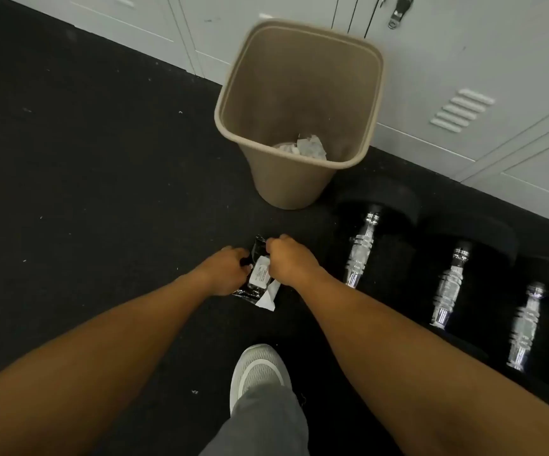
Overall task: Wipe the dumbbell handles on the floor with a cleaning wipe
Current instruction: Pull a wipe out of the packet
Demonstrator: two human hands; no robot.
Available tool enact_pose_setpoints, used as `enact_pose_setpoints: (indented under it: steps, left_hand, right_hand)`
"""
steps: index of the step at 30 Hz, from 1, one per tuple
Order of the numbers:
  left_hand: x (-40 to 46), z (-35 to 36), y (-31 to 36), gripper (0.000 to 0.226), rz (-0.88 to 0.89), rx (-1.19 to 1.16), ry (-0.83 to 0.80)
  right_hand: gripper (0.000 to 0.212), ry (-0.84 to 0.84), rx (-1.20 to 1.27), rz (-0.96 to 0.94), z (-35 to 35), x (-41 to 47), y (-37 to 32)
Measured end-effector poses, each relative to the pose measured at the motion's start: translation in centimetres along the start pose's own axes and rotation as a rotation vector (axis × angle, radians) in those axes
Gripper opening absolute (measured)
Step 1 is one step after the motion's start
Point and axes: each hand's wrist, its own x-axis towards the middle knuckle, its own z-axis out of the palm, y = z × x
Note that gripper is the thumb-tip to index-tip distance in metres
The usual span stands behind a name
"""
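Three dumbbells point(361, 248) lay on the floor point(85, 159) right of both hands, handles pointing toward the lockers. Left hand point(227, 269) clamped the pack point(256, 274); right hand point(291, 261), nearer them, pinched a wipe point(268, 299).

We cannot read the wipe packet point(256, 278) label; both hands' fingers point(271, 242) partly hidden; the third dumbbell point(526, 324) perhaps cropped.

We could read no text; the white label point(260, 274) on the black wipe packet point(256, 278) was blurred.
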Motion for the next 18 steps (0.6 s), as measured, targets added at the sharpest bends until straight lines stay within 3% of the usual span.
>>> enact_pose_setpoints:
  steps: [8, 18]
  left_hand:
    - [0.7, -0.1, 0.2, 0.047, -0.070, -0.048, 0.049]
    - [1.1, -0.2, 0.5, 0.018, -0.137, -0.253, 0.154]
  right_hand:
    - [0.016, 0.023, -0.001, 0.021, -0.1, 0.0, -0.3]
    - [0.019, -0.062, 0.154, 0.047, -0.4, -2.1, -1.3]
